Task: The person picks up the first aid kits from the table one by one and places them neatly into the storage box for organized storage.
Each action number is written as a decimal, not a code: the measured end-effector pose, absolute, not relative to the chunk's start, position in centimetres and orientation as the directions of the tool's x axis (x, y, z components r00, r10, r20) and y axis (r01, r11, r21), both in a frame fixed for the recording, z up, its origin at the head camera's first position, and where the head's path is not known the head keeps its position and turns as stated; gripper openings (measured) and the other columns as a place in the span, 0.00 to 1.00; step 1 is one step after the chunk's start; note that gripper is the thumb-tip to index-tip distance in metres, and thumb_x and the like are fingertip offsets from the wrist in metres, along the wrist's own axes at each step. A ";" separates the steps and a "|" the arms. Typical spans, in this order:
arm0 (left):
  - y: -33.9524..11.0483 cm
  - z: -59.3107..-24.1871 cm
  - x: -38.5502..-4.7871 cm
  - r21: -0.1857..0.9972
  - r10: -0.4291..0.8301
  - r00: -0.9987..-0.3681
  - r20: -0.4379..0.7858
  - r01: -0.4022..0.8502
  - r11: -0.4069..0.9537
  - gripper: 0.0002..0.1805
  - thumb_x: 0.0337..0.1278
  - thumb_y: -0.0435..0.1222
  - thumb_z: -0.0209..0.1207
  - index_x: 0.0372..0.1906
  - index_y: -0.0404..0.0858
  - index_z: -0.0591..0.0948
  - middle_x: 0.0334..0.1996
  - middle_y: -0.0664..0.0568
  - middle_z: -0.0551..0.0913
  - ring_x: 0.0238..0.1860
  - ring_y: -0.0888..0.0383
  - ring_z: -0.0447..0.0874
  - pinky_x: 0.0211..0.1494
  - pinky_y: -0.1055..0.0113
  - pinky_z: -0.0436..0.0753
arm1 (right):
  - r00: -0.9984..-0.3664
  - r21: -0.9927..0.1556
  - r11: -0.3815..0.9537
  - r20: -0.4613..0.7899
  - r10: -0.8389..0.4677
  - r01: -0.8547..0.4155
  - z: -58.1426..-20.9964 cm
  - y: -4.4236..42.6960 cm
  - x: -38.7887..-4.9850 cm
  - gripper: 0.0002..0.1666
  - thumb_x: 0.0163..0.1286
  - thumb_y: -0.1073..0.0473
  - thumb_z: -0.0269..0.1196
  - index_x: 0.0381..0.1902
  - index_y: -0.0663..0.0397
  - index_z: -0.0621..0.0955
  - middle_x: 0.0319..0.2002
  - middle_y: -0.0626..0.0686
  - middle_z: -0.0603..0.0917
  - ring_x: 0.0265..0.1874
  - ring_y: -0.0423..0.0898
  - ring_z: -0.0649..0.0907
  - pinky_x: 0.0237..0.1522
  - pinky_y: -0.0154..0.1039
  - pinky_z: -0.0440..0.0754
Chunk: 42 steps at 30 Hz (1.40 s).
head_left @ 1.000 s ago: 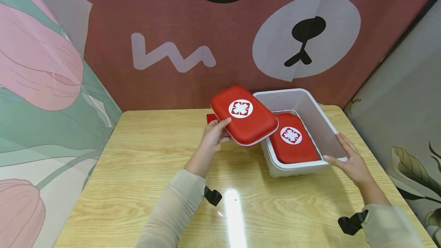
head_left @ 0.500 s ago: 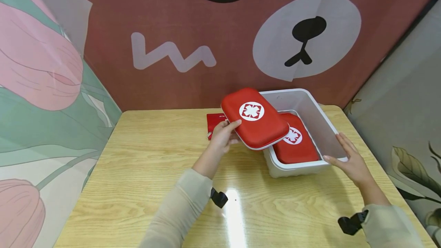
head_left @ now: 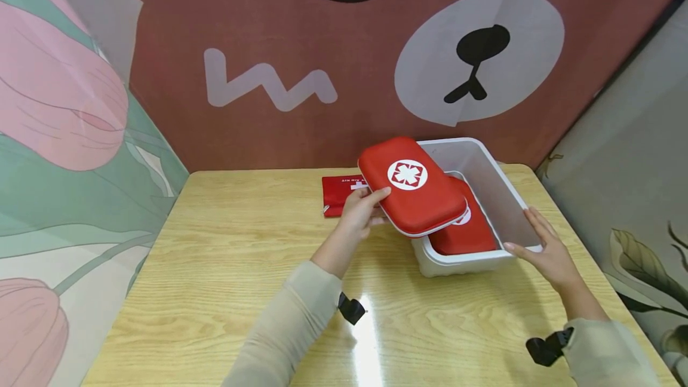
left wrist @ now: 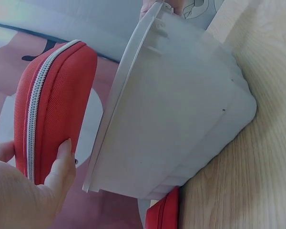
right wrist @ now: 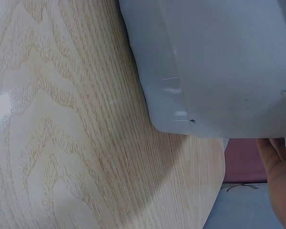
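My left hand (head_left: 359,214) pinches a red zippered first-aid case (head_left: 430,208) by its left edge, thumb on top. White cross emblem up, the case hangs tilted above the left side of a light grey plastic bin (head_left: 457,264). In the left wrist view, the silver zipper of the case (left wrist: 62,90) faces the camera, apart from the bin wall (left wrist: 171,109). A second red case (head_left: 467,240) lies inside the bin, partly covered by the held one. At the bin's near right corner my right hand (head_left: 550,258) grips the rim; the right wrist view shows its fingers (right wrist: 276,152) by the wall.
On the wooden table (head_left: 242,267), a flat red pouch (head_left: 338,193) with white lettering lies left of the bin, partly behind the left hand. A printed curtain (head_left: 269,136) stands along the table's back edge.
My left hand has carried the red case rightward, farther over the bin, covering more of the second case and uncovering more of the red pouch. The right hand and bin have stayed put.
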State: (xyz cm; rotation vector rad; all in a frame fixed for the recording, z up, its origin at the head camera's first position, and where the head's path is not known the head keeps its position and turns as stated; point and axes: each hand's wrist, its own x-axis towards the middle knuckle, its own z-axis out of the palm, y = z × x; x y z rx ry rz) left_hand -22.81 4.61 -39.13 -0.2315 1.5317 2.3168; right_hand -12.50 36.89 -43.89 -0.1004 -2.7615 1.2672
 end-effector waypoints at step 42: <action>10.6 -38.8 -23.1 0.885 0.216 -0.920 -0.326 -0.378 -0.273 0.20 0.45 0.34 0.61 0.44 0.33 0.70 0.32 0.47 0.79 0.30 0.51 0.80 0.31 0.55 0.78 | -0.994 -0.775 0.632 0.072 0.088 0.000 -43.9 36.8 -12.5 0.50 0.55 0.55 0.62 0.66 0.51 0.44 0.66 0.54 0.38 0.62 0.56 0.37 0.50 0.68 0.39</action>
